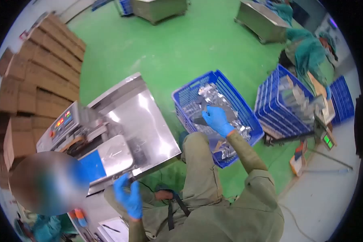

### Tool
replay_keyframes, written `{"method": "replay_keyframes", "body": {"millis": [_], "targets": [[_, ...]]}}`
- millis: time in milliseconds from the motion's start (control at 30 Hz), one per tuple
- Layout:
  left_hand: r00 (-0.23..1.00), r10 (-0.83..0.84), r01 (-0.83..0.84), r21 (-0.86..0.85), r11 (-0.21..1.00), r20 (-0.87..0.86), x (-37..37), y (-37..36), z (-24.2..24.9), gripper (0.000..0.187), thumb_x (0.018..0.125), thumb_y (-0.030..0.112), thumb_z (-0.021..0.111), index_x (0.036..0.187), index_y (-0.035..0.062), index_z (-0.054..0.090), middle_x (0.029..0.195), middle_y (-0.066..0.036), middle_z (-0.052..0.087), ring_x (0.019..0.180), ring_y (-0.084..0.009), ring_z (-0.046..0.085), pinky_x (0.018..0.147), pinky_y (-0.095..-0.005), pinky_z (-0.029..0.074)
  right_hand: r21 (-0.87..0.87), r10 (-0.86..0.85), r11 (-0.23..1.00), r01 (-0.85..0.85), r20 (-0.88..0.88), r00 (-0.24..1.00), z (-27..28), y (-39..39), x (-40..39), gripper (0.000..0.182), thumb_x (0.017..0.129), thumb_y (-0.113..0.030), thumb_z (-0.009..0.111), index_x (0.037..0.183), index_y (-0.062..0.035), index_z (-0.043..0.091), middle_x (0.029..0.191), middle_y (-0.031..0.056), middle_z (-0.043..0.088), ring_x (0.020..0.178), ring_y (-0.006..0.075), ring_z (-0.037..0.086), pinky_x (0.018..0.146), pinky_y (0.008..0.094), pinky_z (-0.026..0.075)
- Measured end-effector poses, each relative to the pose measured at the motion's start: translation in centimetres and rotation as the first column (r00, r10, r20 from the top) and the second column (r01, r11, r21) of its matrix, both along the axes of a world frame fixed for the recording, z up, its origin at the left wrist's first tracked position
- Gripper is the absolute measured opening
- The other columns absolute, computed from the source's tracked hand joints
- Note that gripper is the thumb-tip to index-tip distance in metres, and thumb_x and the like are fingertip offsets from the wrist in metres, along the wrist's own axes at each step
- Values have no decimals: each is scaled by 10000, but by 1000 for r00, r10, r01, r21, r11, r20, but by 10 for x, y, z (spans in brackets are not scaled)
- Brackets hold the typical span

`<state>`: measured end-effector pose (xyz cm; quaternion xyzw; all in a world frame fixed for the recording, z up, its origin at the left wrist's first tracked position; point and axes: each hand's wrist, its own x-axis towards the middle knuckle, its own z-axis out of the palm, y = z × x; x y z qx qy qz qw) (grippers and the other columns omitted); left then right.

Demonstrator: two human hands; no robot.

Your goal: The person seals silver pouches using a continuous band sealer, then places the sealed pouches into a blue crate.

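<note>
My right hand (pixel 218 120), in a blue glove, reaches into a blue plastic crate (pixel 240 99) on the right of my knee. Its fingers are closed on a dark grey pouch (pixel 229 113), partly hidden under the hand. Shiny silver foil pouches (pixel 211 94) lie around it in the crate. My left hand (pixel 129 198), also gloved in blue, is held above my lap near the front edge of a steel table (pixel 157 133). Its thumb and fingers are apart and nothing is in them. Just beyond it sits a machine's flat metal plate (pixel 116 155).
A machine with a lit red display (pixel 62 121) stands on the steel table. Stacked cardboard boxes (pixel 40 76) line the left side. Another blue crate (pixel 270 103) holds grey pouches near a co-worker (pixel 308 54). Papers (pixel 113 230) lie at lower left; steel carts (pixel 159 10) stand farther back.
</note>
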<state>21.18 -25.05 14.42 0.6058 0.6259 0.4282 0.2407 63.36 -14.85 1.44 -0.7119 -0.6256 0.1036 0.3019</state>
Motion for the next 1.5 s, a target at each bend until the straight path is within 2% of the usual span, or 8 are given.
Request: {"method": "replay_keyframes", "body": {"millis": [167,433,667,767,900,1033,1200,1500], "targets": [[854,-465,505,152,850,-235,58,48,-2,782,725,251,841,1385,28,489,1385,-186,516,1296,-369,469,1083,-448,393,128,364,920,-370,72,929,216,-4,-102,245,896,-216,601,810,10,563,705,244,572,641,423,576,572,486,437],[929,-360,308,363,879,83,-16,124,58,1000,594,287,943,1409,26,426,1388,-180,518,1277,-299,516,1056,-399,441,330,750,636,-698,-53,659,371,2,-300,203,899,-153,564,826,35,543,663,221,531,568,325,518,583,437,424],[903,-298,274,120,954,310,-155,119,-27,829,639,214,930,1326,5,515,1256,-132,623,1134,-220,599,982,-364,501,582,693,657,-479,-215,688,322,11,-336,267,879,-123,617,1107,14,622,1060,197,657,977,313,658,840,385,514],[899,-247,258,20,966,362,-172,124,-19,794,651,182,913,1316,-10,522,1247,-124,625,1134,-203,590,982,-361,496,368,558,813,-452,-267,786,255,28,-309,375,879,-135,656,1229,-14,595,1184,172,632,1104,302,620,953,375,481],[895,-330,341,17,940,299,-186,115,-6,697,710,159,853,1303,-22,534,1229,-108,632,1131,-171,579,963,-343,491,303,631,772,-558,-269,727,207,49,-341,228,897,-158,681,1085,-32,650,947,98,700,867,185,673,725,323,519],[873,-413,390,136,911,261,-209,108,72,378,927,94,625,1286,10,544,1126,-66,645,1057,-135,585,887,-322,498,324,614,753,-573,-30,789,214,55,-340,145,920,-152,644,902,-18,590,767,139,601,685,304,609,577,392,457],[802,-182,418,318,851,-570,-234,137,66,165,908,145,629,1044,66,582,861,-131,619,785,-362,613,642,-413,507,518,604,544,-661,305,736,181,63,-307,127,879,-116,647,828,-56,546,726,136,519,637,328,553,546,431,428],[823,149,236,568,788,-549,-211,104,56,397,804,64,693,1198,110,667,1016,-125,699,812,-300,679,670,-364,544,541,567,574,-615,279,775,167,46,-297,119,807,-44,690,847,-61,579,755,109,571,656,310,589,550,396,463]]}}
